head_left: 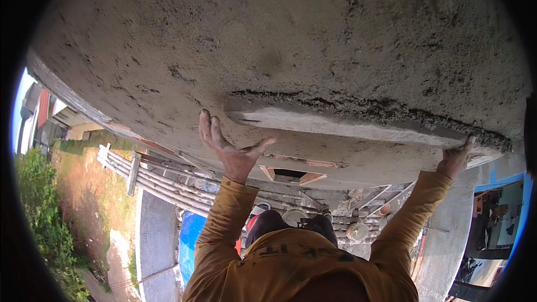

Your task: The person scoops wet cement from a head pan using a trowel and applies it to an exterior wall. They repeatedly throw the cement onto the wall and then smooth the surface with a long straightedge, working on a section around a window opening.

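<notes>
Long pale board (335,124) lies against the rough grey wall (224,39) in front of me, slanting down a little to the right. Its far face is hidden, and wet mortar (386,109) covers the upper edge in a dark, crumbly ridge; its near face is smeared whitish grey, with a small dark slit by the left end. My left hand (230,148) is spread just below that end; whether it touches the wall I cannot tell. My right hand (456,159) touches the lower edge near the right end, its fingers partly hidden, so I cannot tell how tightly they close. My body blocks much of the scaffold poles (162,182) below.
</notes>
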Tool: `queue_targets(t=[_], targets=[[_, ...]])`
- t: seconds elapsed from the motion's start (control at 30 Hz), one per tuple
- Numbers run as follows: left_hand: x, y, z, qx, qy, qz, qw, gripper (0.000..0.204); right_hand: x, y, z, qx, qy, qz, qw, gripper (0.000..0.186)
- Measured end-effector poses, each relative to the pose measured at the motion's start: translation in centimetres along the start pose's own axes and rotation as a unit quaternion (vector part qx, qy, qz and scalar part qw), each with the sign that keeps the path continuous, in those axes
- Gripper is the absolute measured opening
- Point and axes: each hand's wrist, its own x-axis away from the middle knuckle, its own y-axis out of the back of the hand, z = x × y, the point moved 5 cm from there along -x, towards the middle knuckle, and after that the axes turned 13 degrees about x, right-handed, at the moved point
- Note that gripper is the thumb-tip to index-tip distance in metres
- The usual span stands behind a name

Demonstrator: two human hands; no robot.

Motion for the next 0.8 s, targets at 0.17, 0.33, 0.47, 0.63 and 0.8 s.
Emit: queue_targets(t=[0.17,0.33,0.47,0.63,0.8], targets=[[-0.5,-3.6,1.0,-0.125,-0.189,0.154,0.962,0.076,-0.7,0.7,-1.2,0.005,0.13,0.077,0.989,0.062],[-1.0,-4.0,0.5,-0.138,-0.194,0.141,0.961,0.068,-6.7,4.6,-2.0,-0.012,-0.003,0.06,0.998,0.054],[-1.1,-3.3,1.9,-0.131,-0.192,0.145,0.962,0.067,-6.7,4.6,-2.8,-0.018,-0.017,0.068,0.997,0.052],[-3.7,4.8,11.9,-0.199,-0.214,0.107,0.95,0.07,6.9,-3.7,-4.8,-0.096,-0.045,0.091,0.99,0.054],[-9.0,2.6,6.4,-0.207,-0.301,0.082,0.927,0.064,3.3,-2.1,-1.4,-0.083,-0.016,0.059,0.995,0.056]])
